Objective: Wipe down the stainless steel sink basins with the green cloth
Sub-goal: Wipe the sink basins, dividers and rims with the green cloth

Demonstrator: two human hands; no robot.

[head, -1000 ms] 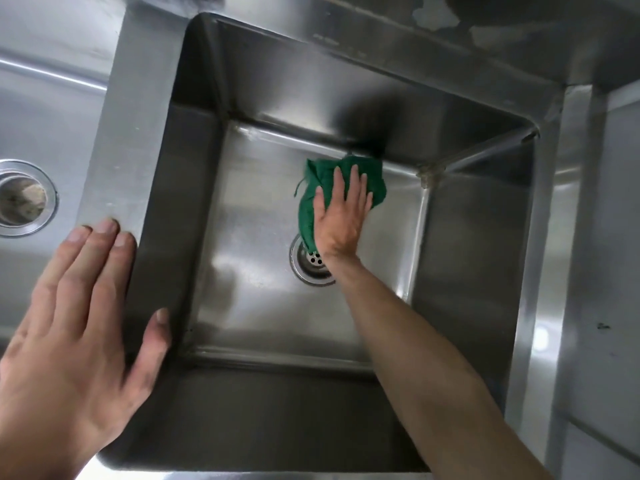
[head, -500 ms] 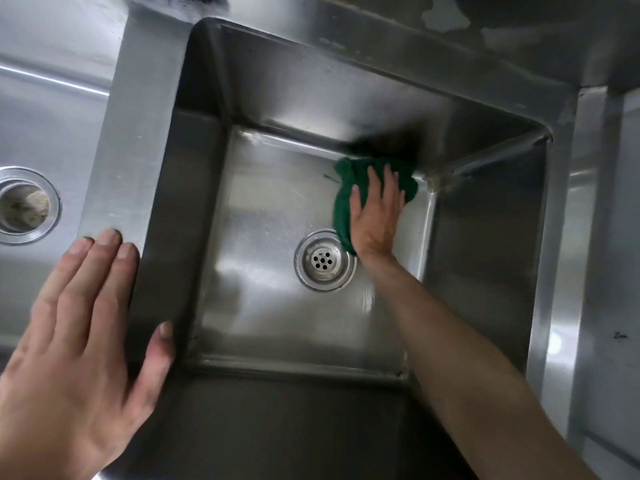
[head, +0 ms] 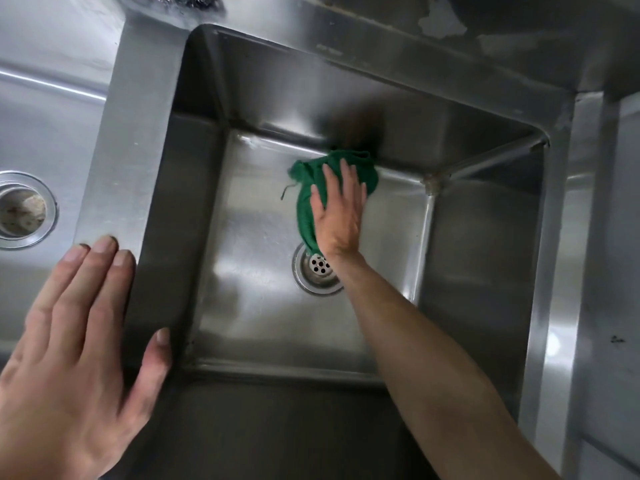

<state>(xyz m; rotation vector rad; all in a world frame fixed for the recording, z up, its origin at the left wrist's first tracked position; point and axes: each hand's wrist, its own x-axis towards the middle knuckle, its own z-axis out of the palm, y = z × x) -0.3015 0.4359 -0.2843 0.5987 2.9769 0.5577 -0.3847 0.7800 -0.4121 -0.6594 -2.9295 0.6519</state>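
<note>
Presses the green cloth (head: 306,206) onto the basin floor with the right hand (head: 337,216), palm down, fingers straight and slightly spread, nothing clenched. Lies bunched, mostly under that palm. Sticks out past the fingertips and along the thumb side, with a loose thread trailing further off on the thumb side. Touches the seam of floor and back wall just beyond the fingertips. Sits inside the sink basin (head: 485,271) on the right-hand side of the divider rim (head: 131,150). Ends with its lower tail at the edge of the drain strainer (head: 317,271), right beside the wrist on the thumb side and partly hidden by the forearm.

Holds the left hand (head: 76,341) flat over the divider rim, fingers straight and close together, thumb out toward the basin's near corner, grasping nothing. Cannot tell if it actually bears on the steel. Well apart from the cloth.

Counted: one green cloth, two hands, two basins, two drains. Second basin (head: 41,116) off the left hand's little-finger side, its drain (head: 22,209) ahead of those fingertips and outward. One crinkled steel scourer (head: 199,0), by the look of it, far ahead of the left fingertips, cut by the frame edge.
</note>
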